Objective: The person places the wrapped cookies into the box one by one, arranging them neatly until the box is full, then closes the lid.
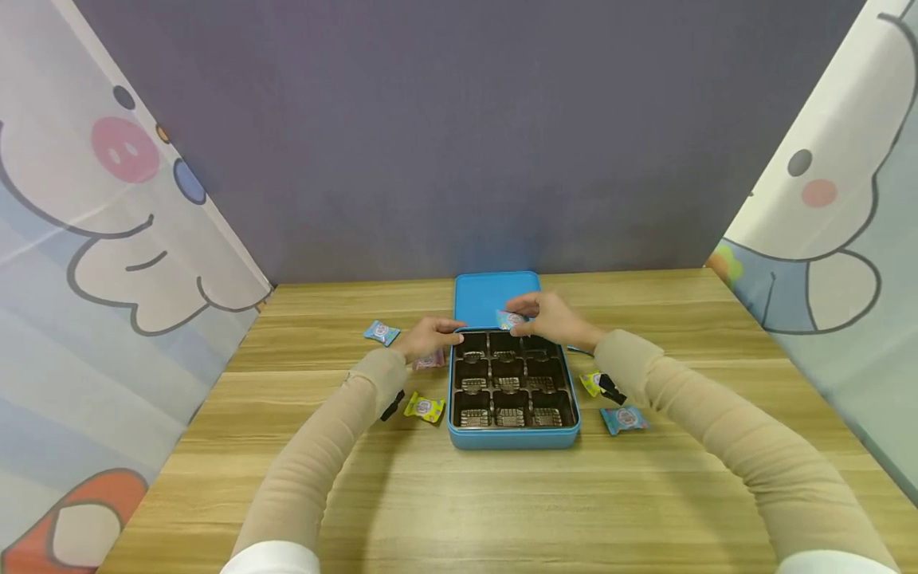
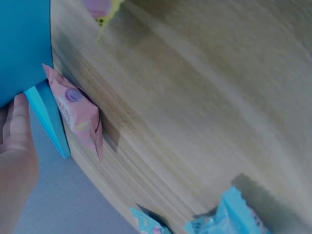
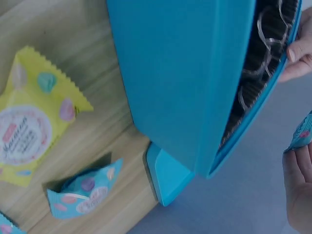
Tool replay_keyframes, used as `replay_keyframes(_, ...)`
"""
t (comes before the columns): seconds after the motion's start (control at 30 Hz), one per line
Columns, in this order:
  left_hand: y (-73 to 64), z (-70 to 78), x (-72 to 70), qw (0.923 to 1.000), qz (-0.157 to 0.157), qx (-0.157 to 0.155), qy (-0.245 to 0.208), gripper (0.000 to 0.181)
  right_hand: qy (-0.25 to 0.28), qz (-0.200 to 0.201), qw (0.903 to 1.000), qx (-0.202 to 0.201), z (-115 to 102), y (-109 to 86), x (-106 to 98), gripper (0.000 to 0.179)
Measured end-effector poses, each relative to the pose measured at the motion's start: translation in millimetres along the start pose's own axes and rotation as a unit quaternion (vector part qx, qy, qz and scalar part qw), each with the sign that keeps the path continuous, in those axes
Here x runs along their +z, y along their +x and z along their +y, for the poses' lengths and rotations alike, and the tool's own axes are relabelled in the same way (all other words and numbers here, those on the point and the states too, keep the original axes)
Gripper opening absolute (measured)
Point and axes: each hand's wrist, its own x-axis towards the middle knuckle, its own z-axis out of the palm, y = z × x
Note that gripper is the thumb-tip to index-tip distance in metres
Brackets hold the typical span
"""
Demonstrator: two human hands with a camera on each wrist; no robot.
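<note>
A blue box [image 1: 513,439] with a dark tray [image 1: 509,391] of several compartments stands on the table, no packet showing in the compartments. At its far left corner my left hand [image 1: 429,338] grips the rim, the thumb on the rim in the right wrist view. Above the far edge, my right hand [image 1: 555,319] pinches a light blue candy packet [image 1: 510,320] between thumb and fingers. Near my left hand lie a pink packet [image 2: 78,109], partly covered in the head view, and a blue packet [image 1: 382,332].
The blue lid [image 1: 495,295] lies behind the box. A yellow packet [image 1: 425,407] is left of the box. To its right are another yellow packet [image 3: 27,129] and a blue packet [image 1: 624,418]. A grey panel [image 1: 459,143] rises along the table's [image 1: 502,510] far edge.
</note>
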Motion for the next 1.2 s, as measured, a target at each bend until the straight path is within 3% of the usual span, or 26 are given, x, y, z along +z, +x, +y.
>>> replay_keyframes(0.5,0.5,-2.5,0.8,1.0,0.005,-0.002,-0.006,0.042,0.015,-0.027,0.9995,0.007,-12.7,12.4,22.1,0.049)
replay_keyframes(0.67,-9.2,12.3,-2.4,0.9991,-0.022,-0.007,-0.035,0.044,0.022,-0.01,0.9997,-0.004,-14.7,16.3,28.8,0.048)
replay_keyframes(0.73,-8.0,11.8,-3.0,0.9985,-0.029,-0.011,-0.045,0.044,0.028,-0.007,0.9995,-0.009,-14.3,18.2,32.0,0.048)
replay_keyframes(0.9,4.6,-2.5,1.3,0.9997,-0.008,-0.004,-0.021,0.04,0.038,-0.008,0.9992,-0.01,-10.8,20.1,37.2,0.049)
replay_keyframes(1.07,3.9,-0.9,4.6,1.0,-0.003,0.009,-0.001,0.041,0.032,-0.012,0.9994,0.003,-8.9,19.1,39.3,0.048)
replay_keyframes(1.2,1.6,0.4,4.4,0.9998,-0.013,0.001,-0.012,0.043,0.021,-0.012,0.9996,0.011,-10.6,23.0,42.5,0.048)
